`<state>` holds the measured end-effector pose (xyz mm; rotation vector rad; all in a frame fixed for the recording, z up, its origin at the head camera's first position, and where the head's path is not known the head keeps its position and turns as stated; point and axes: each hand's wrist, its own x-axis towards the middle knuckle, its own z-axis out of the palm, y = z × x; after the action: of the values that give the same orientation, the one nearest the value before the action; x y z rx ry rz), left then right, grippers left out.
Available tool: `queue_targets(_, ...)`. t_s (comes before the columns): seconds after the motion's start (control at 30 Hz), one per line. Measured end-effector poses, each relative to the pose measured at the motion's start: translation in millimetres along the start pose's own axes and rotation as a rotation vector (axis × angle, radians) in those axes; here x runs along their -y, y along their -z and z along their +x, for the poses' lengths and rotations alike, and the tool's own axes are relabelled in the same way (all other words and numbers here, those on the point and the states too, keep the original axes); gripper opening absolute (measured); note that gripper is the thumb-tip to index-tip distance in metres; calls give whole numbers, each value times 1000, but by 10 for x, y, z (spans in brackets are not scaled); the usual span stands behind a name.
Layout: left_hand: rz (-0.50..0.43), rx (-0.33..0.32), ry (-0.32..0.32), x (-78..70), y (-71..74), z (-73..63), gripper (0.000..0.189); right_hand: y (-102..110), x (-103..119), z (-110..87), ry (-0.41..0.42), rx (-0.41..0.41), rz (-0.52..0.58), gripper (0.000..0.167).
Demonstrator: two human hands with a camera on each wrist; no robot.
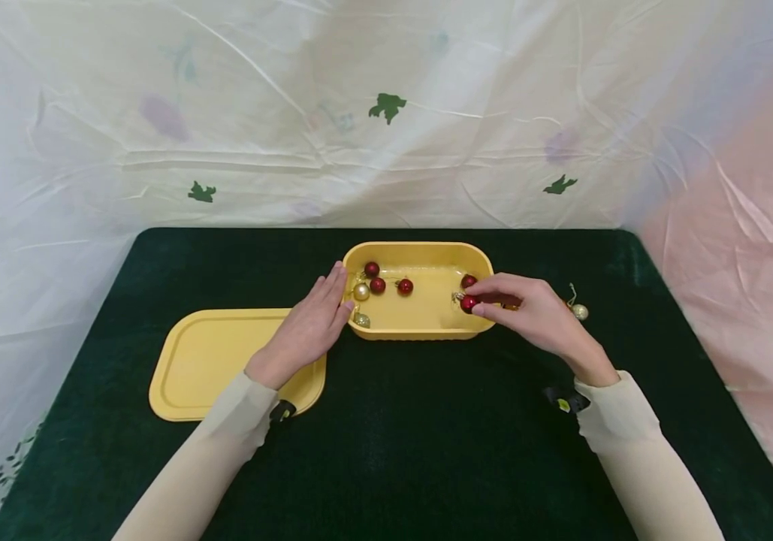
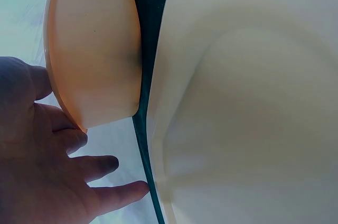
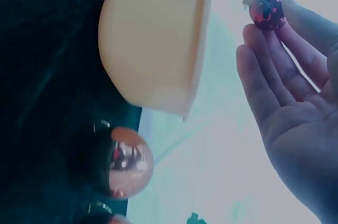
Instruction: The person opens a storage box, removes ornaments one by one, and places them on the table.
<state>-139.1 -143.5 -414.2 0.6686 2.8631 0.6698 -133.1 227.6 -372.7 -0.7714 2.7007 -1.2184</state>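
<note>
My right hand point(image 1: 540, 315) pinches a shiny red Christmas bauble point(image 1: 469, 304) between thumb and fingers over the right end of a yellow plastic box point(image 1: 420, 333). In the right wrist view that bauble point(image 3: 266, 12) sits at the fingertips, above the box rim, its cap and wire loop pointing away. My left hand point(image 1: 313, 321) has its fingers extended along the box's left end, touching the rim. Inside the box lie several red baubles point(image 1: 405, 287), a smooth gold bauble point(image 1: 361, 291) and a glittery gold bauble point(image 1: 362, 320).
Left of the box lies a flat yellow lid point(image 1: 217, 361), partly under my left forearm. A glittery pale bauble point(image 1: 580, 312) rests on the dark green tablecloth point(image 1: 393, 436) beyond my right hand. Close to the box's right end is a shiny bauble point(image 3: 132, 163). Pale curtains point(image 1: 427, 165) hang behind.
</note>
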Motion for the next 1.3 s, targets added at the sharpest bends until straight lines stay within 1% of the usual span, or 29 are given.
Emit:
queue_targets(0.2, 3, -1, -2, 0, 1, -2, 65, 69, -40, -203, -16, -58, 12, 28)
queue_targets(0.43, -2, 3, 1, -7, 8, -6, 65, 179, -70, -419, -88, -129, 23, 28)
queue_targets(0.73, 5, 8, 8, -7, 2, -6, 65, 321, -158, -615, -159, -215, -14, 29)
queue_targets(1.03, 1, 8, 9, -7, -2, -7, 65, 460, -338, -805, -280, -293, -80, 31)
queue_targets(1.13, -1, 5, 7, -5, -3, -8, 65, 507, -399, -860, -293, -311, -90, 31)
queue_targets(1.3, 2, 5, 9, -8, -6, -7, 65, 574, -507, -954, -286, -353, -88, 30)
